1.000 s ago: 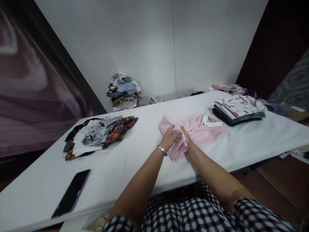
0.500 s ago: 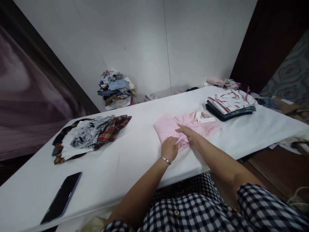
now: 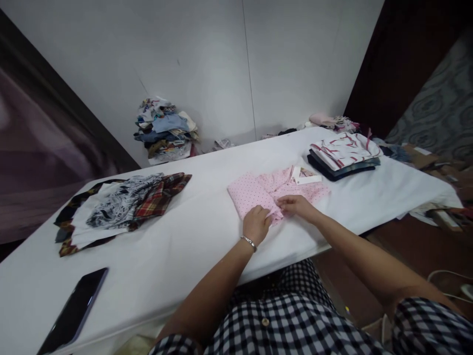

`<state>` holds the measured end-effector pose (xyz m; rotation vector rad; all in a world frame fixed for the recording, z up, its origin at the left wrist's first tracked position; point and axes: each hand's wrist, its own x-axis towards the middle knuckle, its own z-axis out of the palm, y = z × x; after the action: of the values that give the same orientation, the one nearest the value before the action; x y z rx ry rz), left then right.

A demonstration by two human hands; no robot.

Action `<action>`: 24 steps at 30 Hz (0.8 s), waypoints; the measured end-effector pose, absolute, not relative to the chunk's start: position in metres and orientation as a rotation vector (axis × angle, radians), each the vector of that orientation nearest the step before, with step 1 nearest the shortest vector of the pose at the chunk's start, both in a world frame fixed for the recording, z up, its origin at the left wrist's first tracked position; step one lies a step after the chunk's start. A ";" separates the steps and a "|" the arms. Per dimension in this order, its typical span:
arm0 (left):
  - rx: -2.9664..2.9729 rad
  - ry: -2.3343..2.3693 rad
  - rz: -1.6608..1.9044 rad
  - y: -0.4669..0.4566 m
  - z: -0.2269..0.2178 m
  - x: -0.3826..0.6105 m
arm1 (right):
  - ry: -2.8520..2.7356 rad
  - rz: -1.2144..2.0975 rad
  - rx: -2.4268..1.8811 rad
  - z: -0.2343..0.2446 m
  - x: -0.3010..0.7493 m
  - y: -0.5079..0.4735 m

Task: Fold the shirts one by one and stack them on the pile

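Note:
A pink shirt with small dark dots lies partly folded on the white-covered table, its collar turned away from me. White tags rest by the collar. My left hand, with a silver bracelet at the wrist, is closed over the near edge of the folded part, its fingers curled on the cloth. Just to its right, my right hand has its fingers at the edge of the fold and seems to pinch the fabric there. The fingertips are partly hidden in the cloth.
Folded garments are stacked right of the shirt. Overlapping clothes, one red plaid, lie on the left. A dark phone rests near the table's front left edge. A tall clothes pile stands by the wall.
My right hand has drawn back to the right from the top of the fold to its edge. My left hand stays on the near edge. The view has shifted slightly.

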<state>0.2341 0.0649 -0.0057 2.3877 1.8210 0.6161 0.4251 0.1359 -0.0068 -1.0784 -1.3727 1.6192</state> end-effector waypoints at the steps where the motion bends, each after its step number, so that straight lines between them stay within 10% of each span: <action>1: 2.382 1.821 0.608 0.066 -0.005 0.236 | -1.453 1.595 -1.069 -0.009 0.428 0.133; 24: 2.589 1.568 0.416 0.052 -0.017 0.233 | -2.384 0.674 -1.009 -0.021 0.436 0.115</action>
<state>0.2326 0.0518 -0.0169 2.5892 1.5678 0.4162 0.4362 0.1147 -0.0207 -1.0091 -2.3837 0.6741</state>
